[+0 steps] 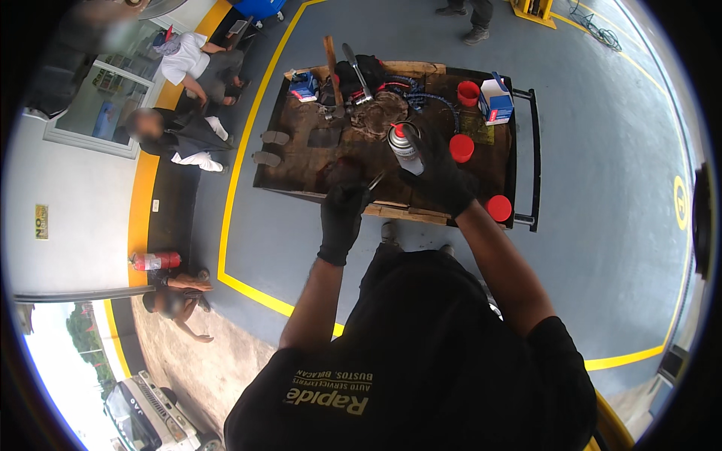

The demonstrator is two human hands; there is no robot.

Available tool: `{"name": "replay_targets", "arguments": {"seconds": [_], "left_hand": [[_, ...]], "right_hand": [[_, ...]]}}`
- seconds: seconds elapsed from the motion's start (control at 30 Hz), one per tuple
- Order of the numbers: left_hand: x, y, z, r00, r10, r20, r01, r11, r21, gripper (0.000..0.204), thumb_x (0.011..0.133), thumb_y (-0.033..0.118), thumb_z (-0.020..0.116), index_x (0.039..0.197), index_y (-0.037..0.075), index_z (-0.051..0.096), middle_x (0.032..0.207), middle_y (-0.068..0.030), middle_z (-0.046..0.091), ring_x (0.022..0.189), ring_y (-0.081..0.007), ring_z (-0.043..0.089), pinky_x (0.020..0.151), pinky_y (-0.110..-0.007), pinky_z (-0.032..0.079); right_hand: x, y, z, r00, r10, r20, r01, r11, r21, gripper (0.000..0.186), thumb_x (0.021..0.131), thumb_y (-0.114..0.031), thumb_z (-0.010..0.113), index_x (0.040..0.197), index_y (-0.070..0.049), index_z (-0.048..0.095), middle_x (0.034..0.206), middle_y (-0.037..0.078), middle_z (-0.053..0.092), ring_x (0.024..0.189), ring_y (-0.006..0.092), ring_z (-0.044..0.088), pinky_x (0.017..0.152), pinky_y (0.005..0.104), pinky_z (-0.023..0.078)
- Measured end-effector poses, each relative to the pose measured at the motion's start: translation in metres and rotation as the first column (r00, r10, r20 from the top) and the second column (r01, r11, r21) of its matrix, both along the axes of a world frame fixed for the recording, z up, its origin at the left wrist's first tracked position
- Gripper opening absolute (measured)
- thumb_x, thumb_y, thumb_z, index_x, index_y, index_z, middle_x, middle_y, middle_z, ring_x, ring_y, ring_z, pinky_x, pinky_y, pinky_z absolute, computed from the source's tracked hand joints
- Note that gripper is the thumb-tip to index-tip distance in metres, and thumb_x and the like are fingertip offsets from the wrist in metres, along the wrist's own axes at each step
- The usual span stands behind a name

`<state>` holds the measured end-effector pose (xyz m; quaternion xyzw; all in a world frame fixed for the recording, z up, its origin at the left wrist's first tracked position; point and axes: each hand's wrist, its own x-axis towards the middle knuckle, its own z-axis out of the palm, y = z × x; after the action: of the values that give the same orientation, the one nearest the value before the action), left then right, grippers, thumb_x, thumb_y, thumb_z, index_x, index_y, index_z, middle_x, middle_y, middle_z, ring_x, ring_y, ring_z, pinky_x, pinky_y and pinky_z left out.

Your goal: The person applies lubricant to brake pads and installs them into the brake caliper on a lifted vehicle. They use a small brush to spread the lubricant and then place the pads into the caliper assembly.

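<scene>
Two gloved grips: I find the left grip [344, 218] pinched on a slim metal piece [376, 181] above the tabletop's near edge; the right grip [445, 182] is curled round a spray can [407, 155] just beside it.
Slim metal piece: fingertip hold only; I judge a slick glove could let it drop past the edge.
Spray can: red nozzle [398, 130] uppermost; poor aim could put spray on the left glove or back toward the wearer.
Near red container [498, 208]: close to the right forearm; a careless sweep could knock it off the corner.
Tabletop, left: brown, stained tabletop [293, 174], wood-edged; two brake pads [274, 137] lie near its left edge, a blue-and-white box [303, 88] beyond.
Tabletop, middle: hammer [331, 64], ratchet [356, 69], brown rag [378, 116] and blue hose [425, 98] crowd together; a snagged hose could drag the tools.
Tabletop, right: red cup [468, 93], a second box [496, 103], metal rail [535, 158].
Room, left: fire extinguisher [156, 261] by the wall, seated people [180, 62], yellow floor line [256, 294].
Room, right: grey-blue floor [602, 180], loose cable [598, 31] well apart.
</scene>
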<state>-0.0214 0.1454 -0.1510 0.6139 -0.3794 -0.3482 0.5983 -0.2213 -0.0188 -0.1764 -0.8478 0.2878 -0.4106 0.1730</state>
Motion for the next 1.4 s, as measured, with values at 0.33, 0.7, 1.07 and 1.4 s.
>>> {"name": "replay_targets", "arguments": {"seconds": [0.33,0.7,1.07,1.4], "left_hand": [[0.052,-0.037,-0.046,0.943,-0.189,0.274,0.182,0.982,0.054,0.012,0.098,0.0,0.074,0.111,0.001,0.072,0.101,-0.0055,0.071,0.088,-0.0142,0.069,0.078,-0.03,0.058],[0.076,-0.1,-0.065,0.896,-0.418,0.151,0.403,0.907,0.121,0.015,0.097,0.007,0.08,0.108,0.002,0.071,0.1,-0.0039,0.074,0.091,-0.0106,0.069,0.084,-0.028,0.057],[0.07,-0.132,-0.057,0.785,-0.59,0.19,0.6,0.8,0.009,0.028,0.09,0.017,0.085,0.107,0.002,0.07,0.094,-0.0106,0.073,0.087,-0.0198,0.071,0.079,-0.036,0.056],[0.078,-0.136,-0.038,0.609,-0.552,0.569,0.643,0.764,0.054,0.027,0.091,0.016,0.083,0.111,0.002,0.071,0.103,-0.0132,0.074,0.094,-0.0262,0.073,0.083,-0.039,0.057]], "right_hand": [[0.07,-0.063,-0.007,0.968,-0.089,0.236,0.054,0.987,0.151,0.083,0.082,-0.018,0.089,0.156,-0.015,0.052,0.141,0.02,0.061,0.124,0.0423,0.066,0.1,0.0486,0.058],[0.038,0.066,0.036,0.927,-0.233,-0.295,0.314,0.911,0.268,0.079,0.073,-0.013,0.082,0.148,-0.021,0.059,0.125,0.015,0.059,0.105,0.0385,0.07,0.079,0.0491,0.061],[0.065,0.074,0.023,0.772,-0.529,-0.352,0.619,0.752,0.228,0.078,0.073,-0.018,0.083,0.148,-0.023,0.059,0.119,0.014,0.058,0.106,0.0359,0.069,0.075,0.0478,0.061],[0.043,0.076,0.025,0.736,-0.555,-0.386,0.652,0.735,0.187,0.077,0.075,-0.016,0.082,0.148,-0.021,0.059,0.123,0.015,0.059,0.11,0.0374,0.069,0.082,0.0484,0.061]]}}
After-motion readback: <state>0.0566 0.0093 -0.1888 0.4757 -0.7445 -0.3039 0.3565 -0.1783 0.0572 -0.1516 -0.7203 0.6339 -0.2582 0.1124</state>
